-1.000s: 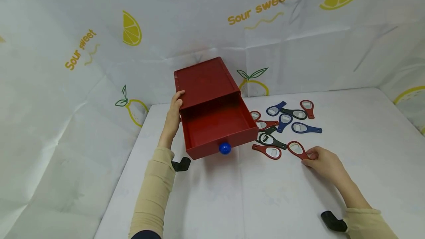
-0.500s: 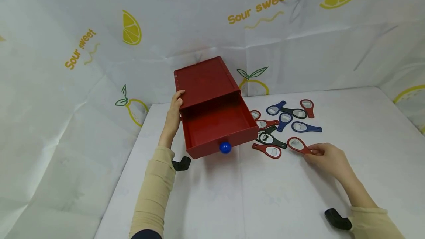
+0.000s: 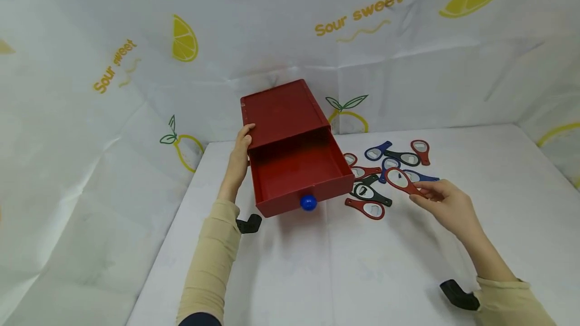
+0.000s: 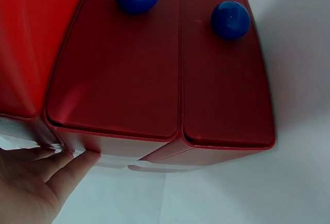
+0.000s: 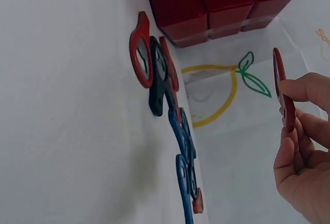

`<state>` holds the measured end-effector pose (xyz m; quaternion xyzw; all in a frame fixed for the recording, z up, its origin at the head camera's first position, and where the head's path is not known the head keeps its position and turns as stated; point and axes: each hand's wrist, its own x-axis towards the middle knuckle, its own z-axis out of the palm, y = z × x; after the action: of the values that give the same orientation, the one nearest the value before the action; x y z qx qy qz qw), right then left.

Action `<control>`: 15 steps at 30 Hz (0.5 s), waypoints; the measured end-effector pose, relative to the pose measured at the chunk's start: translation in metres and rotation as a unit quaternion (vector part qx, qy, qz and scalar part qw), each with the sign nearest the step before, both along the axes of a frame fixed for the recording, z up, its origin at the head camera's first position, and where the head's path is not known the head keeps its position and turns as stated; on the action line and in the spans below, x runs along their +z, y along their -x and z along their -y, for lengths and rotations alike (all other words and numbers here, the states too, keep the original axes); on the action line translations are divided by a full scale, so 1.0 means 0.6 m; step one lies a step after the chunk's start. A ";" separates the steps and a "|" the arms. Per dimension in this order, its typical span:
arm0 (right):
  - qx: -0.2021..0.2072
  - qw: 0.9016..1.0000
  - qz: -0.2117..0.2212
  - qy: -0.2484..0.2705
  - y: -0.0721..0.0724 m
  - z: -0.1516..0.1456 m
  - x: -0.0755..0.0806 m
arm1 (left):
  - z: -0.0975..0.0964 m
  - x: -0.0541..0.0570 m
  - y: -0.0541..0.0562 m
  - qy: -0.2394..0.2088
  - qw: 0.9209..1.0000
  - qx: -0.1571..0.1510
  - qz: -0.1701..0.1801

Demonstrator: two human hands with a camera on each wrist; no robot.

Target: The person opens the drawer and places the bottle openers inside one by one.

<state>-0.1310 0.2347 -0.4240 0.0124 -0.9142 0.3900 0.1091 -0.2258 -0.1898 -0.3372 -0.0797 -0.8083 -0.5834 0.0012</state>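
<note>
A red drawer box [image 3: 283,112] stands at the back of the table, its top drawer [image 3: 328,190] pulled out and showing a bare inside. Against the box's left side rests my left hand [image 3: 235,167], fingers fairly straight and touching its wall; the left wrist view shows these fingertips [image 4: 77,167] below the box's edge. My right hand [image 3: 448,208] pinches a red bottle opener [image 3: 413,188] by the handle between thumb and fingers. This opener is held above the table, in front of several others; the right wrist view shows it edge-on.
Right of the box lie several red, blue and dark green bottle openers, some overlapping, such as a dark green one [image 3: 379,198] and a red one [image 3: 358,206]. Blue knobs [image 4: 230,20] stick out from the drawer fronts. A white lemon-printed sheet [image 3: 272,29] hangs behind.
My right hand has lifted the red bottle opener off the table and carried it up toward the back, over the blue one. The left hand and box stay put.
</note>
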 end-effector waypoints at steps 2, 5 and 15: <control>0.012 1.000 -0.014 -0.005 -0.002 0.001 0.013 | -0.002 0.000 0.001 -0.003 1.000 -0.004 0.002; 0.021 0.999 -0.027 -0.005 -0.003 0.005 0.033 | -0.003 0.000 0.001 -0.006 1.000 -0.009 0.002; 0.062 0.995 -0.080 0.021 0.012 0.038 0.090 | 0.002 0.002 -0.001 0.011 1.000 0.000 0.000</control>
<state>-0.1380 0.2118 -0.3702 0.0981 -0.8915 0.4131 0.1581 -0.2253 -0.1908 -0.3362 -0.0801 -0.8146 -0.5745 0.0005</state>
